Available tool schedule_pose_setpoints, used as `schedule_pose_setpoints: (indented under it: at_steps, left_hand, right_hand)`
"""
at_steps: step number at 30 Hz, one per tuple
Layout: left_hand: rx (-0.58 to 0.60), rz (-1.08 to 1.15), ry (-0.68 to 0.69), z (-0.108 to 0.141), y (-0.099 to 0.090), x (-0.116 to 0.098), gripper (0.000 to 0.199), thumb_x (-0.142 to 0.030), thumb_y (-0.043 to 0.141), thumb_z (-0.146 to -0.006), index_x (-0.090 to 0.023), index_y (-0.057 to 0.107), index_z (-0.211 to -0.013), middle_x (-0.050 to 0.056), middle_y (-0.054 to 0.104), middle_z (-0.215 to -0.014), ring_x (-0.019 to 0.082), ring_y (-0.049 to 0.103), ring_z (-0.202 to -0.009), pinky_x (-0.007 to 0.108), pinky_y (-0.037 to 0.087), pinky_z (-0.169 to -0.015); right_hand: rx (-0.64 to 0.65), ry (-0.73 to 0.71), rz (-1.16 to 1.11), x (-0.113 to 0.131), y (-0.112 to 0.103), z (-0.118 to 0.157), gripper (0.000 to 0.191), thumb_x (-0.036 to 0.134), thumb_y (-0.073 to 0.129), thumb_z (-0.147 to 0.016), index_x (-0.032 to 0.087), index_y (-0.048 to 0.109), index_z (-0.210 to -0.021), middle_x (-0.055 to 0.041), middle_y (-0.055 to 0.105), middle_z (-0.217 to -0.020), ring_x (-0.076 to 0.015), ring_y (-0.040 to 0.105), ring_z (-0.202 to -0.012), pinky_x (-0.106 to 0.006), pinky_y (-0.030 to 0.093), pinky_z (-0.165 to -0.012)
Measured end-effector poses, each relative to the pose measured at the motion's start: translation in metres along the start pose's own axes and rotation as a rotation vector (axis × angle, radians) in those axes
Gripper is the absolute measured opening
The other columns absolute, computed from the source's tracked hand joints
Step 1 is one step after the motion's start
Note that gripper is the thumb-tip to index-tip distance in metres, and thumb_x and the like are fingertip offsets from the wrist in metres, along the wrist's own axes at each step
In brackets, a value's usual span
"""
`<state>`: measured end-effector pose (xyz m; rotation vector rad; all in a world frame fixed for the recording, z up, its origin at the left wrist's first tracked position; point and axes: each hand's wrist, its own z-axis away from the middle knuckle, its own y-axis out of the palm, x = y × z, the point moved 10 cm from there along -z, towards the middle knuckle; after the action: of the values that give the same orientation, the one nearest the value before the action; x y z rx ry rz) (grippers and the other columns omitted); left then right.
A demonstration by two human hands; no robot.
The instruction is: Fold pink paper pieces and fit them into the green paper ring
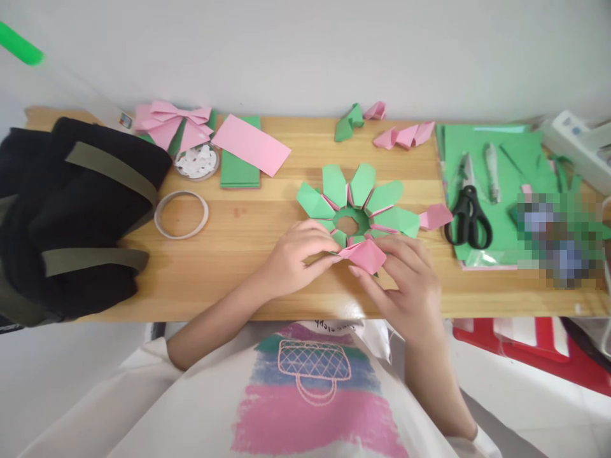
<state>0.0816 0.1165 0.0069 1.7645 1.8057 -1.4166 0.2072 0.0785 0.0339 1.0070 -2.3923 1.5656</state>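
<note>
A ring of folded green paper petals (363,184), with pink paper showing between them, lies on the wooden table in front of me. At its near side is a folded pink paper piece (365,256). My left hand (305,254) pinches the left end of that pink piece between thumb and fingers. On its right side, my right hand (410,277) grips it, thumb at the front edge and fingers behind. Another pink folded piece (435,217) sticks out at the ring's right. My fingers hide part of the ring's near edge.
Black-handled scissors (470,216) and a cutter (492,172) rest on green paper sheets (506,245) at right. Left are a tape roll (181,215), a dish of white bits (196,161), a pink paper bow (179,121) and a black bag (95,210). Loose folded pieces (405,135) lie behind.
</note>
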Motion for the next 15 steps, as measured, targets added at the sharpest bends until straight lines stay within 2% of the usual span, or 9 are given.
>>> schedule_pose_setpoints:
  at_steps: [9,15]
  left_hand:
    - [-0.031,0.003,0.029,0.0,-0.0021,-0.0017,0.004,-0.02,0.067,-0.086,-0.017,0.066,-0.084,0.004,0.072,-0.077,0.017,0.065,-0.08,0.033,0.054,-0.077]
    - [-0.057,0.01,0.016,0.0007,-0.005,0.0,0.005,-0.018,0.068,-0.084,-0.017,0.065,-0.087,0.004,0.073,-0.081,0.016,0.064,-0.08,0.031,0.053,-0.073]
  right_hand:
    - [-0.008,-0.014,0.007,-0.0044,-0.0043,0.0022,0.024,0.034,0.071,-0.082,0.023,0.061,-0.101,-0.0061,0.071,-0.094,-0.0263,0.065,-0.096,-0.042,0.051,-0.085]
    - [0.018,-0.041,0.04,-0.0078,-0.0054,0.0053,0.019,0.021,0.068,-0.083,0.022,0.06,-0.1,-0.008,0.069,-0.101,-0.0279,0.063,-0.1,-0.044,0.051,-0.085]
